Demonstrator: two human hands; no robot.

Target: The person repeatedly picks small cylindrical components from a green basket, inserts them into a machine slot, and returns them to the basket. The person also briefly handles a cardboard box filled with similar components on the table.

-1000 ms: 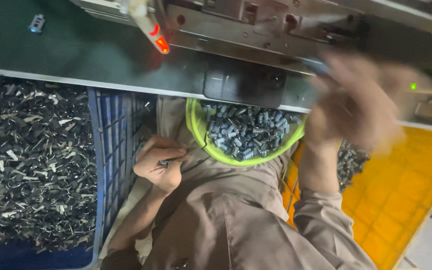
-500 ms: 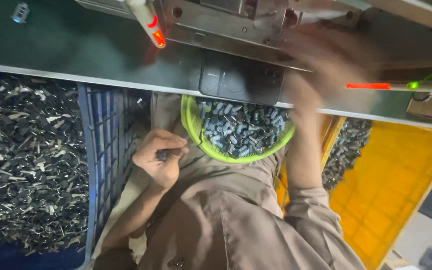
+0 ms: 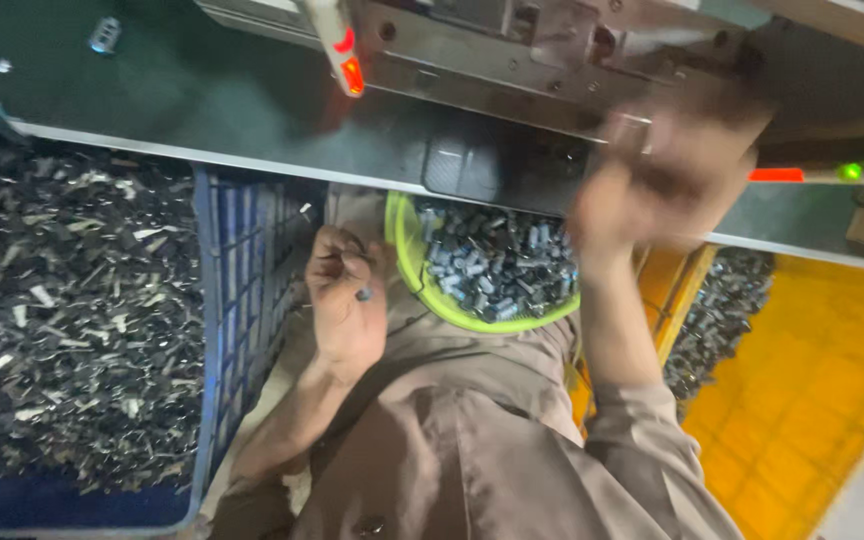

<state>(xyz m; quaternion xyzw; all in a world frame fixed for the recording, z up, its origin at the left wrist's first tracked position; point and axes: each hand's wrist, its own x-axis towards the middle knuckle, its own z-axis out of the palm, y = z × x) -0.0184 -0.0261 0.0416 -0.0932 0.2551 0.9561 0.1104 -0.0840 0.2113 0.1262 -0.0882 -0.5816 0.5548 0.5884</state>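
While the person sits tight against the tabletop [image 3: 202, 110], the left hand [image 3: 345, 300] rests low on the lap, curled closed around a small dark part [image 3: 363, 294] pinched at its fingertips. Just to the right of that hand, touching the lap, sits a green bowl [image 3: 414, 285] heaped with small grey cylinders [image 3: 497, 268]. The right hand [image 3: 667, 180] is raised above and beyond the bowl, up at the tabletop's edge below a metal machine [image 3: 512, 55]; it is badly blurred, so I cannot tell whether it is closed on anything or loose. A red light [image 3: 351, 72] glows on the machine, above and between the hands, and a red strip [image 3: 776, 175] with a green light [image 3: 851, 172] shows just right of the right hand. Left of the left hand stands a blue crate [image 3: 237, 270], and past it lies a wide heap of dark metal scraps [image 3: 62, 320]. Right of the right forearm is a yellow crate [image 3: 812, 400] with a pile of dark parts [image 3: 717, 320] at its near corner. A brown shirt [image 3: 472, 440] fills the space under both arms.
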